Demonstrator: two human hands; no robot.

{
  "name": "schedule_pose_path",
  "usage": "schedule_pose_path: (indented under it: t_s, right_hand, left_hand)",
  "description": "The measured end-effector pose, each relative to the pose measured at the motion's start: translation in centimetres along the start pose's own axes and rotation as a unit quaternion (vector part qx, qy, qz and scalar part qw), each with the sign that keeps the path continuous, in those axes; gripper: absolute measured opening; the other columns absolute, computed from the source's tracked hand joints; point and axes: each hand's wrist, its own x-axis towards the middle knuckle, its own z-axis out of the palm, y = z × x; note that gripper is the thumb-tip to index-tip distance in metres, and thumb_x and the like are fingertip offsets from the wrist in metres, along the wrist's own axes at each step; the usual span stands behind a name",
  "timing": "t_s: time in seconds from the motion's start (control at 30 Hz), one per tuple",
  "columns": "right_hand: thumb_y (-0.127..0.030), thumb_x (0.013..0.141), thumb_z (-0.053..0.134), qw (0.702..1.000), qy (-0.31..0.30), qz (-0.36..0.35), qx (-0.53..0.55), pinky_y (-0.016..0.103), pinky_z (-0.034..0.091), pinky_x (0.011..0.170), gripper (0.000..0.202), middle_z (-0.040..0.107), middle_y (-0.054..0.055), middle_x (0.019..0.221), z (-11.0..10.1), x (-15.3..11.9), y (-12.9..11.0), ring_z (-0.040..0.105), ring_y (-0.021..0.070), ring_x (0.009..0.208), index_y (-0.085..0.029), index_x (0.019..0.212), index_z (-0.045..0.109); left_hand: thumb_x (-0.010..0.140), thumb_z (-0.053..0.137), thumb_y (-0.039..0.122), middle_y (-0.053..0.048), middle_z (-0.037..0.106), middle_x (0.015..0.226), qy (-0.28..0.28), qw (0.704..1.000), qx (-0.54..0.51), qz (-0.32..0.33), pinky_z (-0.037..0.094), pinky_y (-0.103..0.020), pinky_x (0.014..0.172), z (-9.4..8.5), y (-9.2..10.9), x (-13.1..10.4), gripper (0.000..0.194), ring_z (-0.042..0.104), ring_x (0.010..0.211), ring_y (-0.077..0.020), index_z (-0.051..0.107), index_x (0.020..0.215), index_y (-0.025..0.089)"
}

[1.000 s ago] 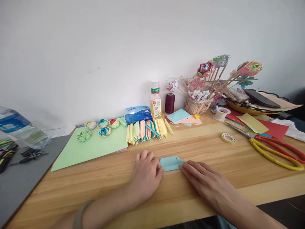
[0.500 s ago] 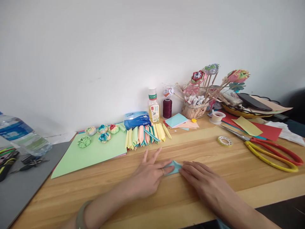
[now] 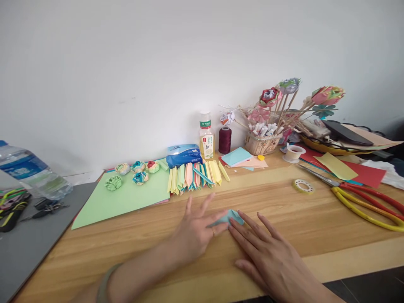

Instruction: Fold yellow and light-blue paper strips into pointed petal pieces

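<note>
A small folded piece of light blue paper (image 3: 229, 216) lies on the wooden table between my two hands. My left hand (image 3: 198, 229) is open, fingers spread, with its fingertips on the paper's left part. From the right, my right hand (image 3: 267, 246) lies open and flat, its fingertips pressing on the paper's right and lower edge. Behind my hands stands a row of folded coloured paper strips (image 3: 197, 176). Several paper flowers (image 3: 140, 178) rest on light green sheets (image 3: 126, 204).
Large red and yellow scissors (image 3: 356, 198) and a tape roll (image 3: 303, 186) lie on the right. Along the wall are a tissue pack (image 3: 183, 155), a bottle (image 3: 206, 136), a thread spool (image 3: 225, 141) and a flower basket (image 3: 261, 144). A water bottle (image 3: 34, 170) lies far left.
My right hand's fingers have spread and now reach onto the blue paper. My left fingers have opened a little wider. The view has shifted slightly.
</note>
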Motion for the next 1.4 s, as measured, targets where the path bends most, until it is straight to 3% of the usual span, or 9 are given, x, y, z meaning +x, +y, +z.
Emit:
schedule_pose_path:
  t_s: [0.1, 0.3, 0.73, 0.9, 1.0, 1.1, 1.13, 1.27, 1.4]
  right_hand:
    - [-0.042, 0.091, 0.045, 1.000, -0.010, -0.009, 0.000, 0.040, 0.011, 0.112, 0.043, 0.058, 0.003, 0.127, -0.1, 0.1, 0.0, 0.044, 0.0216, 0.125, -0.017, 0.125, 0.053]
    - [-0.033, 0.094, 0.042, 0.999, -0.035, -0.014, -0.010, 0.040, 0.007, 0.113, 0.039, 0.053, 0.004, 0.132, -0.5, 0.0, 0.3, 0.043, 0.0196, 0.126, -0.017, 0.128, 0.051]
    - [-0.040, 0.090, 0.049, 0.994, -0.084, -0.071, 0.022, 0.044, 0.021, 0.111, 0.054, 0.049, 0.005, 0.136, -1.8, -1.4, 2.1, 0.036, 0.0242, 0.131, -0.018, 0.139, 0.038]
    - [-0.040, 0.088, 0.052, 0.991, -0.070, -0.106, 0.049, 0.038, 0.024, 0.111, 0.056, 0.057, 0.006, 0.128, -2.9, -1.7, 1.7, 0.044, 0.0212, 0.126, -0.015, 0.137, 0.040]
    - [-0.037, 0.090, 0.049, 0.982, -0.083, -0.126, 0.114, 0.034, 0.030, 0.109, 0.055, 0.055, 0.007, 0.129, -2.1, -0.9, 0.3, 0.045, 0.0197, 0.124, -0.013, 0.138, 0.038]
    - [-0.025, 0.094, 0.042, 0.969, -0.016, -0.144, 0.199, 0.036, 0.031, 0.108, 0.049, 0.063, 0.004, 0.119, -1.2, 0.1, -0.2, 0.047, 0.0178, 0.123, -0.016, 0.141, 0.032]
    - [-0.025, 0.094, 0.041, 0.965, -0.026, -0.143, 0.219, 0.038, 0.033, 0.107, 0.048, 0.063, 0.004, 0.120, -1.1, 0.5, 0.1, 0.047, 0.0174, 0.123, -0.020, 0.141, 0.033]
    - [-0.012, 0.092, 0.033, 0.971, -0.039, 0.061, 0.227, 0.035, 0.048, 0.093, 0.041, 0.063, 0.007, 0.119, -1.3, 2.0, 3.0, 0.058, 0.0168, 0.110, -0.022, 0.128, 0.050]
    - [-0.011, 0.090, 0.039, 0.978, -0.087, -0.025, 0.187, 0.037, 0.048, 0.092, 0.034, 0.063, 0.007, 0.119, -0.9, 3.4, 5.0, 0.056, 0.0197, 0.111, -0.019, 0.117, 0.058]
  left_hand:
    - [0.097, 0.037, 0.016, -0.003, 0.058, 0.126, 0.055, 0.990, 0.105, 0.075, -0.008, -0.060, 0.107, 0.5, 0.4, -0.7, 0.030, 0.009, 0.140, -0.0190, 0.056, 0.119, 0.022]
    - [0.095, 0.037, 0.012, -0.003, 0.062, 0.119, 0.113, 0.978, 0.145, 0.102, -0.010, -0.048, 0.112, 0.5, 0.8, -1.2, 0.028, 0.023, 0.137, -0.0159, 0.061, 0.110, 0.016]
    - [0.094, 0.040, 0.011, -0.001, 0.064, 0.114, 0.108, 0.976, 0.144, 0.123, -0.007, -0.050, 0.112, -0.3, 0.5, -2.0, 0.025, 0.025, 0.136, -0.0197, 0.063, 0.102, 0.016]
    - [0.092, 0.044, 0.012, -0.004, 0.064, 0.105, 0.110, 0.978, 0.160, 0.079, -0.002, -0.047, 0.112, -0.1, 0.7, -1.2, 0.021, 0.039, 0.124, -0.0186, 0.063, 0.100, 0.015]
    - [0.090, 0.046, 0.015, -0.006, 0.062, 0.100, 0.082, 0.991, 0.108, -0.008, 0.015, -0.048, 0.109, -0.2, 0.7, -0.1, 0.021, 0.044, 0.112, -0.0220, 0.063, 0.101, 0.015]
    - [0.087, 0.053, 0.027, -0.006, 0.058, 0.103, 0.033, 0.995, 0.007, -0.092, 0.034, -0.047, 0.098, -0.6, 0.7, 1.0, 0.025, 0.043, 0.108, -0.0254, 0.062, 0.109, 0.018]
    - [0.087, 0.055, 0.029, -0.007, 0.057, 0.104, 0.021, 0.995, -0.018, -0.100, 0.038, -0.045, 0.094, -0.7, 0.5, 1.3, 0.027, 0.043, 0.106, -0.0249, 0.061, 0.112, 0.019]
    - [0.088, 0.056, 0.022, -0.004, 0.059, 0.104, 0.007, 0.994, -0.090, -0.068, 0.043, -0.040, 0.088, -0.6, -0.7, 2.1, 0.025, 0.045, 0.103, -0.0217, 0.062, 0.111, 0.027]
    - [0.087, 0.059, 0.019, 0.001, 0.067, 0.093, 0.060, 0.988, -0.136, -0.045, 0.038, -0.042, 0.091, 0.0, -1.8, 2.5, 0.017, 0.049, 0.102, -0.0204, 0.068, 0.097, 0.028]
